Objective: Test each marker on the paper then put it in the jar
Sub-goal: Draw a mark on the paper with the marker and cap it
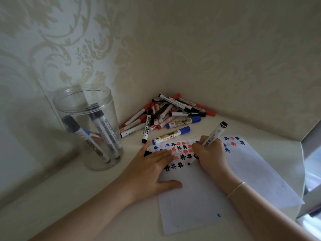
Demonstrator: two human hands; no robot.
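Note:
My right hand (pixel 209 154) grips a white marker with a black end (pixel 216 133), its tip down on the white paper (pixel 194 197) among rows of black, red and blue test marks. My left hand (pixel 152 169) lies flat on the paper's left edge, fingers straight; a black cap (pixel 147 153) peeks out under its fingers. A clear plastic jar (pixel 86 126) stands upright at the left with several markers inside. A pile of red, black and blue markers (pixel 165 113) lies in the corner behind the paper.
Two blue-capped markers (pixel 171 134) lie loose between the pile and the paper. Patterned walls close the corner at the back and left. A shiny metal surface (pixel 312 162) borders the white tabletop at the right edge.

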